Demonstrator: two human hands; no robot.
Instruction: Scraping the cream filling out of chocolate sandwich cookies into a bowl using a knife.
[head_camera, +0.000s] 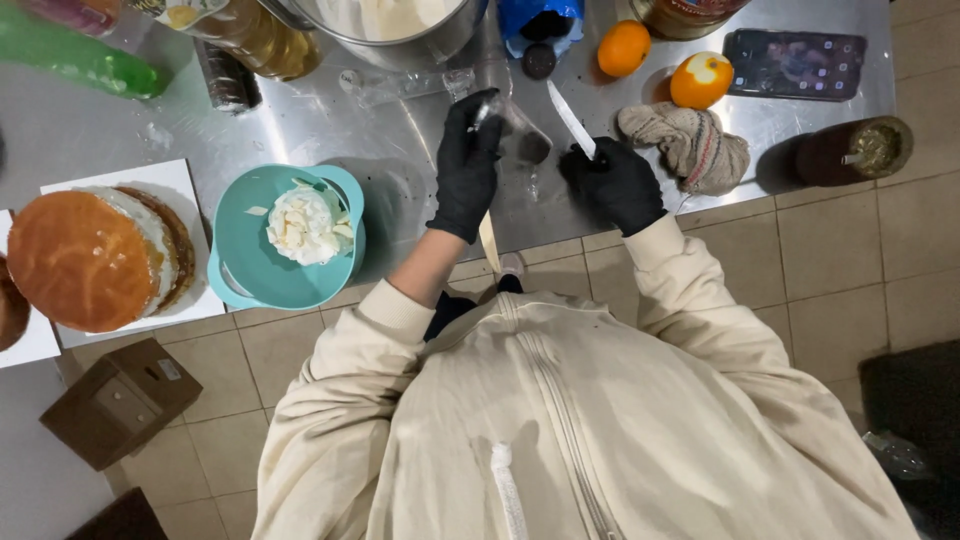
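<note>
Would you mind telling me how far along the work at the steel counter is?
Done: a layered cake sits stacked on its board, and one orange is partly peeled. In hand: the right hand grips a knife, the left hand holds something small and unclear. Left: the other orange is whole.

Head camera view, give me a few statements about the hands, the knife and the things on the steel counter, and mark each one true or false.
1. The right hand holds a knife with its blade pointing away from the person. True.
2. Both hands are bare. False: both wear black gloves.
3. The teal bowl is empty. False: it holds a white creamy mound.
4. The left hand is at a clear plastic bag. True.
5. The phone lies beside the layered cake. False: it lies at the far right, near a partly peeled orange.
</note>
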